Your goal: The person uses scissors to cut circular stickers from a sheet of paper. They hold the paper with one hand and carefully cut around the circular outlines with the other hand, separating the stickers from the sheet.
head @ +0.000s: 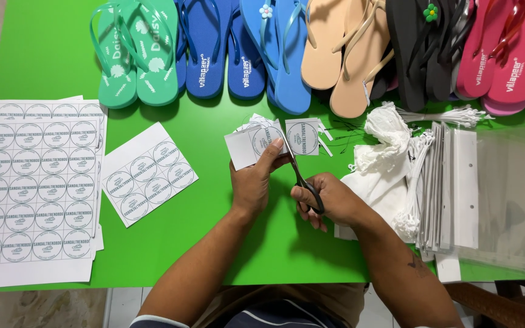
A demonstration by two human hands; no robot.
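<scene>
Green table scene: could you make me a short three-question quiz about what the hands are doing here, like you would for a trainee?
1. True or false: the right hand holds scissors.
2. What does the left hand hold? A) a flip-flop B) a white paper piece with a round label C) a plastic bag
3. Fill in: the large uncut sheet of round labels lies on the person's ______ side of the green table.

Key: 1 true. 2 B, the paper piece, with the scissor blades at its edge. 3 left; the row of flip-flops runs along the far edge.
</scene>
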